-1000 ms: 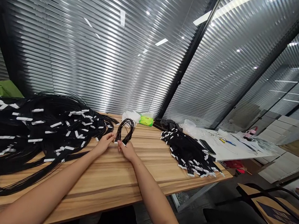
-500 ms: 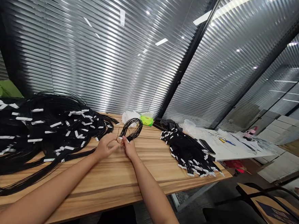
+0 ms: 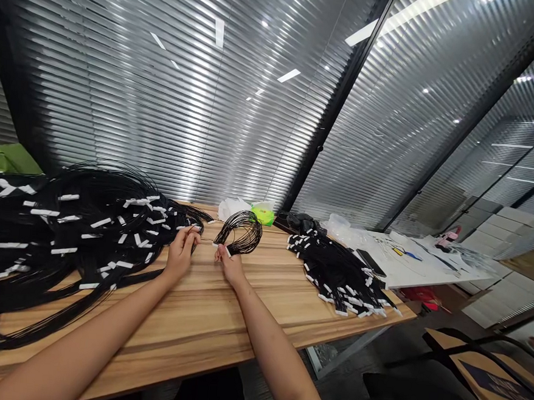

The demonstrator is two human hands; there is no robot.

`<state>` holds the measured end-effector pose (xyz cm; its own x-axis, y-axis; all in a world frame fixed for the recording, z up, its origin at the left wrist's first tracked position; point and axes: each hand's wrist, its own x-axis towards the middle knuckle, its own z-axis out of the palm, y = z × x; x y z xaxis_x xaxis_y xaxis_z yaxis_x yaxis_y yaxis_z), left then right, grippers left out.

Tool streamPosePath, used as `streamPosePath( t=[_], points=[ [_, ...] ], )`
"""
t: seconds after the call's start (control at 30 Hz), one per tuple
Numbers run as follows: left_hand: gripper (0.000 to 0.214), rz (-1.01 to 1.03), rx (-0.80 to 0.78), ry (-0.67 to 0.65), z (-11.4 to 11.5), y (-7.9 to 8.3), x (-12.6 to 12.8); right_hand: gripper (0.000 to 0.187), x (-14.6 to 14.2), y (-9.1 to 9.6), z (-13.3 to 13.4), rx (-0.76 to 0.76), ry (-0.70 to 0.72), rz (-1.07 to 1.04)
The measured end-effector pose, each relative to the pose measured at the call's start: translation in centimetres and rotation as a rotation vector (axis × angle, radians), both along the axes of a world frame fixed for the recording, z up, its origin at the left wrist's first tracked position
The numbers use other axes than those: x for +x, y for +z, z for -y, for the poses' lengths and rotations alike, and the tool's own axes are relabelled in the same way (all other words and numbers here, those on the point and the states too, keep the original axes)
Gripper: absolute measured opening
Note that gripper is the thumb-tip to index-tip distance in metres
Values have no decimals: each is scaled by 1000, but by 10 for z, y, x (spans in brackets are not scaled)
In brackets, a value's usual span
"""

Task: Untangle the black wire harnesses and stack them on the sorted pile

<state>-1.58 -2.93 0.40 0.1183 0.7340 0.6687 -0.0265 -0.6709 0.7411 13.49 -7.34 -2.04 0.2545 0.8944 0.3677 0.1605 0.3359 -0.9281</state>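
Note:
A looped bundle of thin black wires [image 3: 250,230] stands over the wooden table, its white end piece pinched in my right hand [image 3: 231,266]. My left hand [image 3: 181,256] is closed, fingertips together, beside the big pile of black wire bundles [image 3: 105,219] with white ends. A thin dark strand [image 3: 207,240] runs from the left fingertips toward the bundle; whether it is a wire or a tie is too fine to tell. On the right lies a second heap of black wire bundles [image 3: 335,269], their white ends facing the table edge.
Behind the loop are a crumpled white plastic bag [image 3: 228,209] and a green packet [image 3: 262,214]. A dark phone [image 3: 372,263] lies beside the right heap. A white table [image 3: 426,272] with tools adjoins the wooden table [image 3: 184,334]. Blinds [image 3: 187,97] rise behind.
My left hand has moved left, away from my right hand, drawing the thin strand out between them. The wire loop in my right hand has spread wider to the right.

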Motion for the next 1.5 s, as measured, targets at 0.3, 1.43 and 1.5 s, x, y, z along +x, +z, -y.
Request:
streamPosePath(
  t=[0.3, 1.43, 1.5],
  points=[
    [28, -70, 97, 221, 2, 5, -2, 43, -5, -3, 2, -14, 90, 41],
    [25, -504, -296, 33, -17, -21, -1, 40, 4, -3, 9, -257, -87, 581],
    [29, -530, -330, -18, -22, -24, -1, 38, 4, -2, 10, -283, -86, 617]
  ],
)
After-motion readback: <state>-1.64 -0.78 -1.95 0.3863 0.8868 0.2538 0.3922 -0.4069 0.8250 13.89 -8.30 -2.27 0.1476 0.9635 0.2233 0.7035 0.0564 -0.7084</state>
